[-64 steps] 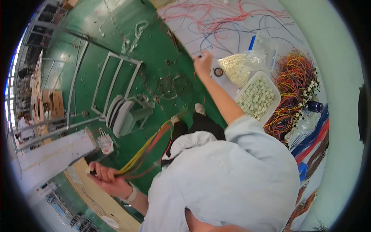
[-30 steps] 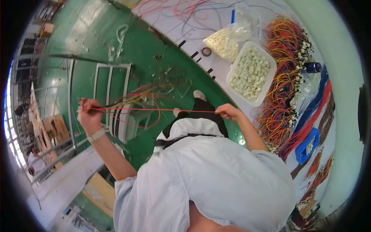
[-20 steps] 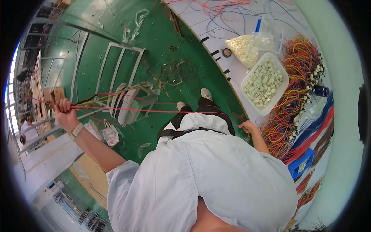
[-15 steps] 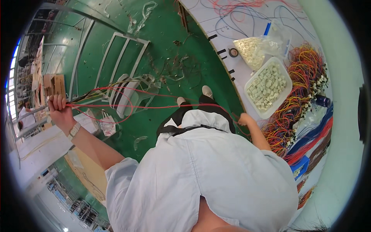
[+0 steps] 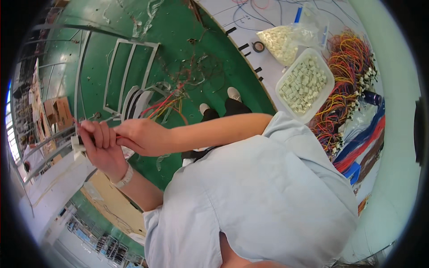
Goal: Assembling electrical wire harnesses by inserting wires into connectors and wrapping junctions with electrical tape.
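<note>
Both of my hands are together at the left, above the floor beside a metal rack. My left hand (image 5: 103,149), with a pale watch at the wrist, has its fingers curled round red wires (image 5: 119,137); only a short bit shows between the hands. Reaching across my body, my right hand (image 5: 145,136) is closed on the same wires, its fingertips touching my left hand. Beyond the right hand, a spread of red and yellow wires (image 5: 166,105) shows; how it joins the held part is hidden.
To the right, a white table (image 5: 243,33) carries a tray of small white connectors (image 5: 330,77), a bag of connectors (image 5: 278,43), a black tape roll (image 5: 258,47) and heaped coloured wires (image 5: 346,85). A metal frame (image 5: 129,73) stands on the green floor (image 5: 178,40), which has wire scraps.
My right hand has swung from beside the table at the right across to my left hand. The long red wires stretched between the hands no longer show. My left hand has moved slightly inward and down.
</note>
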`<act>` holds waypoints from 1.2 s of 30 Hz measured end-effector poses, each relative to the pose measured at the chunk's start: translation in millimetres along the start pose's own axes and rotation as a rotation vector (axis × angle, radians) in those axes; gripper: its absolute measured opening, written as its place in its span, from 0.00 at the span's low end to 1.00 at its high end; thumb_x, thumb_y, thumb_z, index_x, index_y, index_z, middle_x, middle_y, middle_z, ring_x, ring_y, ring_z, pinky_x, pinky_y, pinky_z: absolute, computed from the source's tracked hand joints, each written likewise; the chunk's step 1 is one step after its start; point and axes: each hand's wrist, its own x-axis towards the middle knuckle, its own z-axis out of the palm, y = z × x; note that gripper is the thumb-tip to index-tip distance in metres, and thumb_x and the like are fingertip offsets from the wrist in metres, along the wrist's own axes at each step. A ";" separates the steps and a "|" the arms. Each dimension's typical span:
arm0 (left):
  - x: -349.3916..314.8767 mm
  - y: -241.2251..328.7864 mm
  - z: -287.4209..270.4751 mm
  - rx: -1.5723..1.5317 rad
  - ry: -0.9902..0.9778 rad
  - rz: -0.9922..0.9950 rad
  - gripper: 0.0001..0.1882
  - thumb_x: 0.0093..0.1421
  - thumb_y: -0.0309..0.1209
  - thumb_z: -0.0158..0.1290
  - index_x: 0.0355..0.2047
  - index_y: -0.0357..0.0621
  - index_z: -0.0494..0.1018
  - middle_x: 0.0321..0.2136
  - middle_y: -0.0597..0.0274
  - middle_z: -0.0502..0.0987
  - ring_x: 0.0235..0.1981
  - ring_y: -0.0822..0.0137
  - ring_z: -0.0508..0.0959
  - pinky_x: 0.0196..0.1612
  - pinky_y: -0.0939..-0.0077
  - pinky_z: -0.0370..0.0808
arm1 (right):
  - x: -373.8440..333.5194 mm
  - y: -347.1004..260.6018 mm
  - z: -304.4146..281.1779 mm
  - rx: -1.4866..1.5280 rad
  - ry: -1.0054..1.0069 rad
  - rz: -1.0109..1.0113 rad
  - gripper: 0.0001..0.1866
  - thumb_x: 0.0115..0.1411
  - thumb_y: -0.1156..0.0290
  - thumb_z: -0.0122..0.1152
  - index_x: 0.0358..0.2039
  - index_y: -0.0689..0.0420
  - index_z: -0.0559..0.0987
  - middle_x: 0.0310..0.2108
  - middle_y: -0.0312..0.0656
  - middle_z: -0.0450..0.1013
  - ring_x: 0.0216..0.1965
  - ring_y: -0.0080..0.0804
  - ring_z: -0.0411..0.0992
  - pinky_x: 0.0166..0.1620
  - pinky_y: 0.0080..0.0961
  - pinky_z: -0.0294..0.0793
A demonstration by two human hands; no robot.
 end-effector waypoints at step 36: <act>5.4 150.1 47.9 -0.257 -0.474 0.290 0.18 0.68 0.36 0.35 0.18 0.51 0.56 0.09 0.76 0.46 0.11 0.79 0.44 0.16 0.80 0.45 | -2.7 8.5 -98.4 -0.057 -0.394 0.123 0.63 0.35 0.60 0.79 0.65 0.61 0.47 0.65 0.50 0.49 0.66 0.38 0.47 0.67 0.31 0.45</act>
